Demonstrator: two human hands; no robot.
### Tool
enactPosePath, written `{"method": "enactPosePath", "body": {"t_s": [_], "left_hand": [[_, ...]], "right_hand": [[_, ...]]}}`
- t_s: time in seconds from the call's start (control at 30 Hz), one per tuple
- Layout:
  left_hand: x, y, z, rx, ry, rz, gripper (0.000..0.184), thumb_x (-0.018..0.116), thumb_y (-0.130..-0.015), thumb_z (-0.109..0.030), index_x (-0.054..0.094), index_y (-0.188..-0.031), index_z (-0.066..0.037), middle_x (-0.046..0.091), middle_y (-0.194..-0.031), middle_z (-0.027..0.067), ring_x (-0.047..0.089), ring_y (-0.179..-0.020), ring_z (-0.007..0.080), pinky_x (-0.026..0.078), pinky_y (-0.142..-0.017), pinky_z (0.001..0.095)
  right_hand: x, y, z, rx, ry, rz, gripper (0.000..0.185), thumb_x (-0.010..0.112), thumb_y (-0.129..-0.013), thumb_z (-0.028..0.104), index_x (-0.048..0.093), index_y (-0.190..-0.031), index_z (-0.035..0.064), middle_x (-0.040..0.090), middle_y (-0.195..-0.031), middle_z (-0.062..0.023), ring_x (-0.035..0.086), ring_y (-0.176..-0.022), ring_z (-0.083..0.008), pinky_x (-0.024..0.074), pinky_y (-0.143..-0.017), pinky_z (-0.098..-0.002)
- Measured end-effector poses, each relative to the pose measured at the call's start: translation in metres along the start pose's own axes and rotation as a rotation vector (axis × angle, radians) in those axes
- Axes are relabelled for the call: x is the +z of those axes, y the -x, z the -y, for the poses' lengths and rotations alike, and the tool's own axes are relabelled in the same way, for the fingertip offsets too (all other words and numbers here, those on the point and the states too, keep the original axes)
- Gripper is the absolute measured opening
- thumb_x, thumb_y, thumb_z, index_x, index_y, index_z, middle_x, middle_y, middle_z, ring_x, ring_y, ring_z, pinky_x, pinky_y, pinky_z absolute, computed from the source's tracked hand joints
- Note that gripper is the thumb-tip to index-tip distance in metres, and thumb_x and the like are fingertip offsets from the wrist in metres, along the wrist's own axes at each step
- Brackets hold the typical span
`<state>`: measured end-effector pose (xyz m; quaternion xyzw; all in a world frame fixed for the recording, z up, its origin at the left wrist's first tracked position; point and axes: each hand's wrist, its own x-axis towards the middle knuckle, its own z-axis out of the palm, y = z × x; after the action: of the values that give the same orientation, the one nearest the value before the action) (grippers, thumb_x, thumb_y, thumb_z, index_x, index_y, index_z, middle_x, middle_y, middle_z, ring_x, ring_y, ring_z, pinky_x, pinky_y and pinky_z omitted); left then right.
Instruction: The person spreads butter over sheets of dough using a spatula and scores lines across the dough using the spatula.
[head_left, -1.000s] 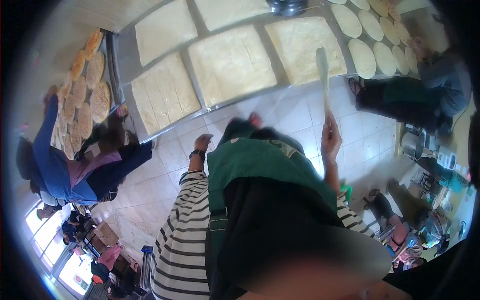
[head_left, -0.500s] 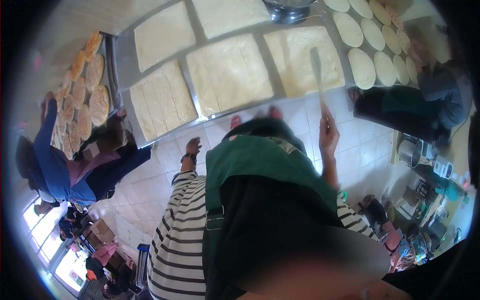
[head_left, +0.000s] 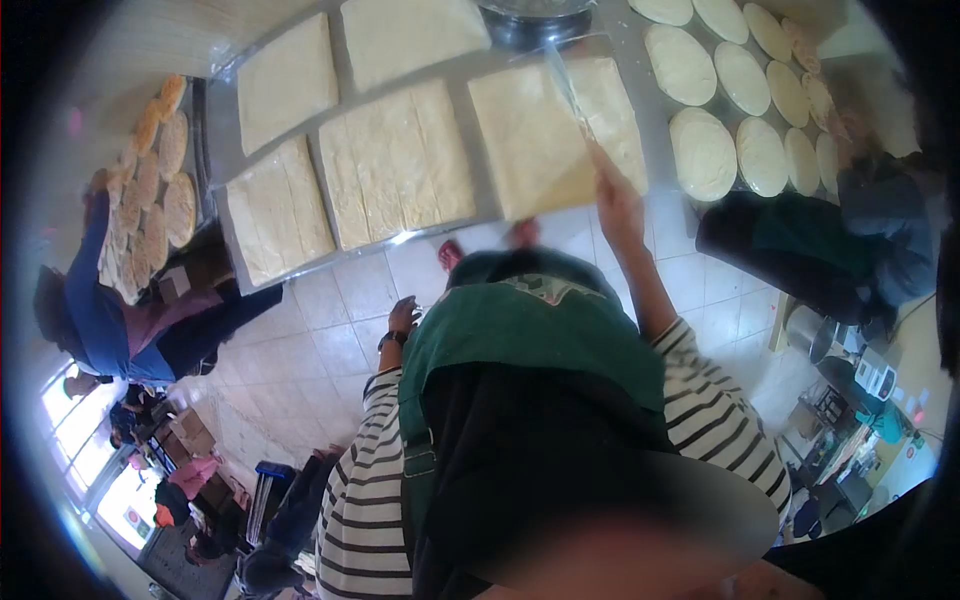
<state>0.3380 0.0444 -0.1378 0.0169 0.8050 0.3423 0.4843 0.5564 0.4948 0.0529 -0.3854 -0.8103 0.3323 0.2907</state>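
Note:
My right hand (head_left: 618, 205) is closed around the handle of a long spatula (head_left: 572, 95) with a pale, slim blade. The blade reaches over the far edge of a square dough sheet (head_left: 520, 140), its tip close to a metal bowl (head_left: 530, 32); whether they touch I cannot tell. My left hand (head_left: 404, 314) hangs beside my apron, holding nothing, fingers loosely apart. Left of that sheet lies another dough sheet (head_left: 395, 165) with cut lines, and beyond it a narrower cut sheet (head_left: 280, 210). Two more sheets, one dough sheet (head_left: 288, 85) among them, lie in the far row.
Pale dough rounds (head_left: 703, 150) lie in rows on the right, by a co-worker (head_left: 880, 215). On the left, browned flatbreads (head_left: 172, 145) sit near another person in blue (head_left: 110, 290). The metal table (head_left: 390, 240) ends just ahead of my feet; tiled floor (head_left: 340, 320) surrounds me.
My right hand has moved forward and left, taking the spatula from the middle of the right dough sheet to beside the bowl. My left hand stays low. The view has shifted slightly.

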Motion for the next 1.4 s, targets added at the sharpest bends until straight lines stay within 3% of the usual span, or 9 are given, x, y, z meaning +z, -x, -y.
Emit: {"method": "enactPosePath", "body": {"t_s": [0.1, 0.17, 0.5, 0.57, 0.67, 1.03, 1.13, 1.23, 1.4], "left_hand": [[0.006, -0.021, 0.058, 0.499, -0.211, 0.03, 0.031, 0.055, -0.089, -0.022, 0.059, -0.118, -0.012, 0.06, -0.107, 0.0035, 0.064, -0.092, 0.0203, 0.053, -0.07, 0.0362], [0.009, 0.012, 0.01, -0.002, 0.295, -0.002, 0.031, 0.055, -0.089, -0.02, 0.059, -0.119, -0.013, 0.06, -0.111, 0.0045, 0.064, -0.091, 0.0218, 0.051, -0.07, 0.0348], [-0.028, 0.044, 0.009, -0.117, 0.34, -0.155, 0.032, 0.054, -0.092, -0.029, 0.056, -0.122, -0.021, 0.061, -0.11, 0.0013, 0.062, -0.089, 0.0195, 0.046, -0.074, 0.0371], [-0.037, 0.02, 0.062, -0.112, 0.098, -0.05, 0.032, 0.054, -0.092, -0.032, 0.058, -0.119, -0.015, 0.061, -0.116, 0.0066, 0.06, -0.1, 0.0261, 0.046, -0.085, 0.0406], [-0.046, -0.012, 0.127, 0.511, -0.973, -0.016, 0.037, 0.054, -0.091, -0.036, 0.061, -0.115, -0.009, 0.058, -0.124, 0.0131, 0.056, -0.111, 0.0315, 0.044, -0.098, 0.0411], [-0.067, -0.008, 0.143, 0.003, -0.623, 0.101, 0.043, 0.046, -0.09, -0.041, 0.063, -0.114, -0.01, 0.064, -0.114, 0.0128, 0.058, -0.107, 0.031, 0.044, -0.091, 0.038], [-0.067, -0.01, 0.146, 0.646, -1.005, -0.044, 0.038, 0.05, -0.089, -0.035, 0.064, -0.114, -0.01, 0.064, -0.112, 0.0105, 0.06, -0.103, 0.0279, 0.046, -0.089, 0.0363], [-0.066, -0.011, 0.137, 0.151, -0.427, -0.04, 0.038, 0.051, -0.09, -0.034, 0.063, -0.115, -0.009, 0.065, -0.109, 0.0096, 0.061, -0.1, 0.024, 0.048, -0.087, 0.0342], [-0.059, -0.002, 0.123, -0.037, -0.094, -0.113, 0.037, 0.053, -0.09, -0.032, 0.063, -0.117, -0.008, 0.067, -0.105, 0.0081, 0.063, -0.095, 0.0176, 0.05, -0.083, 0.0306]], "right_hand": [[0.003, 0.0, -0.003, -0.021, 0.013, 0.0, 0.041, 0.056, -0.09, 0.007, 0.053, -0.13, 0.0133, 0.064, -0.088, -0.0167, 0.064, -0.077, -0.0312, 0.0513, -0.069, -0.0386], [0.008, 0.001, -0.003, -0.009, -0.002, -0.009, 0.041, 0.056, -0.09, 0.007, 0.054, -0.13, 0.0139, 0.063, -0.085, -0.0158, 0.063, -0.075, -0.0317, 0.051, -0.068, -0.0395], [0.026, -0.005, -0.015, -0.065, 0.062, -0.063, 0.048, 0.057, -0.088, 0.009, 0.05, -0.133, 0.0199, 0.06, -0.076, -0.017, 0.06, -0.07, -0.035, 0.0499, -0.064, -0.043], [0.028, -0.002, -0.011, -0.051, 0.078, -0.054, 0.049, 0.057, -0.087, 0.009, 0.05, -0.134, 0.0218, 0.059, -0.075, -0.0171, 0.06, -0.069, -0.0357, 0.0498, -0.063, -0.0436], [0.031, 0.004, -0.009, -0.016, 0.104, -0.063, 0.051, 0.057, -0.087, 0.008, 0.049, -0.134, 0.0251, 0.059, -0.075, -0.0173, 0.06, -0.069, -0.0361, 0.0498, -0.063, -0.0442], [0.017, 0.069, 0.014, -0.035, 0.188, -0.156, 0.051, 0.057, -0.088, 0.007, 0.048, -0.135, 0.0245, 0.061, -0.079, -0.0175, 0.061, -0.071, -0.0358, 0.0506, -0.062, -0.0433], [0.016, 0.085, 0.011, -0.028, 0.154, -0.154, 0.05, 0.057, -0.088, 0.008, 0.049, -0.134, 0.024, 0.061, -0.08, -0.0169, 0.061, -0.071, -0.0354, 0.051, -0.062, -0.0435], [0.018, 0.1, 0.005, -0.007, 0.192, -0.13, 0.051, 0.057, -0.088, 0.007, 0.048, -0.135, 0.0241, 0.062, -0.08, -0.0162, 0.062, -0.071, -0.035, 0.0513, -0.061, -0.0436], [0.004, 0.125, 0.019, 0.093, 0.183, -0.09, 0.041, 0.056, -0.089, 0.006, 0.053, -0.129, 0.0148, 0.063, -0.088, -0.0173, 0.062, -0.075, -0.0358, 0.0505, -0.065, -0.0417]]}}
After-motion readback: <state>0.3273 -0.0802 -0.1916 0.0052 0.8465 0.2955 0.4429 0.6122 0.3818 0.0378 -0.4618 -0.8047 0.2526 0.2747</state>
